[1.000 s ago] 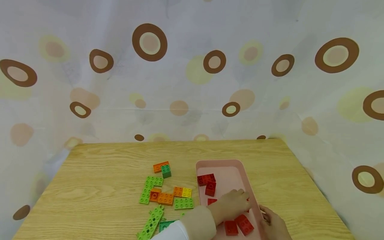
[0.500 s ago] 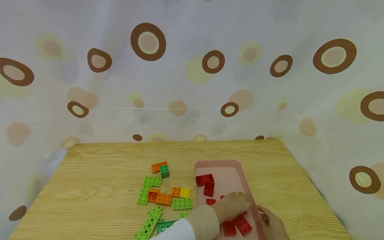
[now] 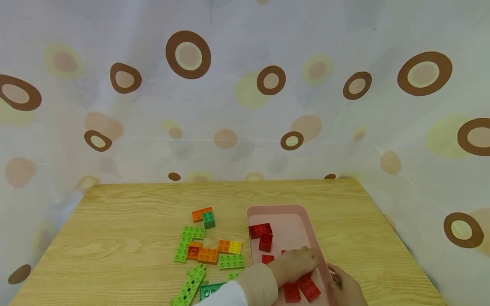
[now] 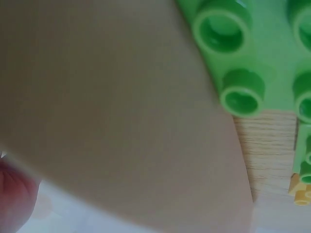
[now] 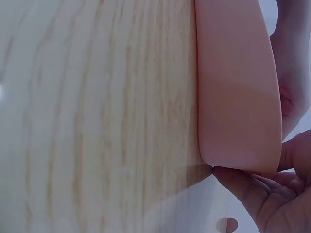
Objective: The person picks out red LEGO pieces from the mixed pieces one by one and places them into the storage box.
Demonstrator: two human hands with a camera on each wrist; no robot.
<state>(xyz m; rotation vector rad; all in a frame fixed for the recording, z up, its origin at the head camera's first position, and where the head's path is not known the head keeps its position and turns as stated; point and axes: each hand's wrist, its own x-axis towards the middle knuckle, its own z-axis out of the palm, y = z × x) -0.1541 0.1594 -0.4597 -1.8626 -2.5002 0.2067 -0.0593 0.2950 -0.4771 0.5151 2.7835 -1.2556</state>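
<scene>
A pink tray [image 3: 289, 225] holds several red bricks [image 3: 265, 241]. My left hand [image 3: 294, 265] reaches across its near left side, fingertips bent down among the bricks; what lies under the fingers is hidden, and I cannot tell whether they hold a brick. Two red bricks [image 3: 308, 289] lie just below that hand. In the left wrist view the outer wall of the tray [image 4: 146, 121] fills much of the picture, with part of the left hand [image 4: 17, 196] past its rim. My right hand [image 3: 346, 287] grips the right wall, and the right wrist view shows its fingers [image 5: 238, 184] at the tray's corner.
Left of the tray lie light green bricks [image 3: 231, 261], orange bricks [image 3: 208, 255], a yellow one [image 3: 235, 247] and a dark green one [image 3: 210, 291]. A long green piece [image 3: 189, 287] slants nearby. A patterned cloth [image 3: 226, 106] hangs behind the wooden table [image 3: 126, 229].
The left hand shifts slightly within the tray, its fingers staying low among the red bricks. The right hand stays at the tray's wall. The whole view drifts a little to the left.
</scene>
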